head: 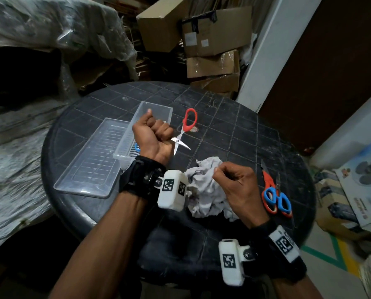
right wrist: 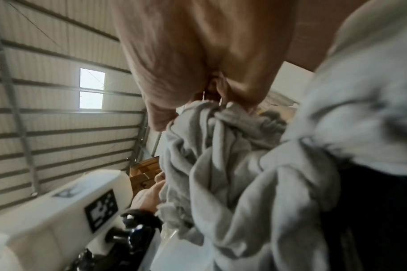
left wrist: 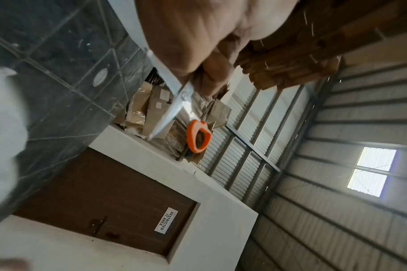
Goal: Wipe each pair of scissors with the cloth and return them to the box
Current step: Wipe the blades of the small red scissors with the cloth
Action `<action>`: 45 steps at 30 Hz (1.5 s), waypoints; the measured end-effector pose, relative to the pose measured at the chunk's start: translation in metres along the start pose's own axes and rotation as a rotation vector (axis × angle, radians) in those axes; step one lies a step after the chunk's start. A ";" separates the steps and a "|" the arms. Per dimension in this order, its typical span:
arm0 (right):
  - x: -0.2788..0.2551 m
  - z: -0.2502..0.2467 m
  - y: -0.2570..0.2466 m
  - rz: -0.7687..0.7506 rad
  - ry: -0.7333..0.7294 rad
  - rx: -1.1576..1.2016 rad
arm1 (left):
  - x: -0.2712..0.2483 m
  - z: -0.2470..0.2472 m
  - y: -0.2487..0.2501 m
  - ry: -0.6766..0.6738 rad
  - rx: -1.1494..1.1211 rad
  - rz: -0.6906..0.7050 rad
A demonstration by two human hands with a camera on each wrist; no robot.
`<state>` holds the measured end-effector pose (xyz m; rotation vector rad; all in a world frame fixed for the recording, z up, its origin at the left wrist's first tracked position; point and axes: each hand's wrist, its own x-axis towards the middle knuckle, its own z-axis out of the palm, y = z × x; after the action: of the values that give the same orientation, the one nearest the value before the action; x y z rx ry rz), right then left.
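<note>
My left hand point(head: 152, 130) is curled in a fist by the clear plastic box point(head: 158, 108) and grips the red-handled scissors point(head: 185, 128) near the pivot. Their blades stand apart and one handle loop sticks out away from me. The left wrist view shows the same scissors point(left wrist: 181, 95) under my left hand point(left wrist: 186, 36), with the orange-red loop point(left wrist: 198, 135) free. My right hand point(head: 236, 186) pinches the top of the crumpled grey cloth point(head: 206, 190), which hangs from my fingers point(right wrist: 221, 88) as cloth folds point(right wrist: 232, 155). A blue handle point(head: 137, 148) shows inside the box.
The box lid point(head: 93, 160) lies to the left of the box on the round dark table point(head: 234, 130). Another pair of scissors with blue and orange handles point(head: 276, 198) lies at the table's right edge. Cardboard boxes point(head: 212, 39) are stacked behind the table.
</note>
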<state>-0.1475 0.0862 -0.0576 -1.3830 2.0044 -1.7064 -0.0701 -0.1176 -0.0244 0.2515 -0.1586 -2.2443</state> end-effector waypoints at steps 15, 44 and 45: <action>0.038 0.007 -0.001 0.099 0.097 -0.155 | -0.004 -0.003 -0.015 -0.085 -0.049 0.317; 0.088 -0.037 -0.062 -0.069 0.214 -0.189 | -0.039 0.020 -0.036 -0.365 1.024 0.057; 0.085 -0.041 -0.064 -0.144 0.205 -0.234 | -0.044 0.022 -0.033 -0.358 1.097 0.030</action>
<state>-0.1871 0.0588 0.0450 -1.5114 2.3320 -1.7852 -0.0727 -0.0618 -0.0044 0.4019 -1.5658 -1.9331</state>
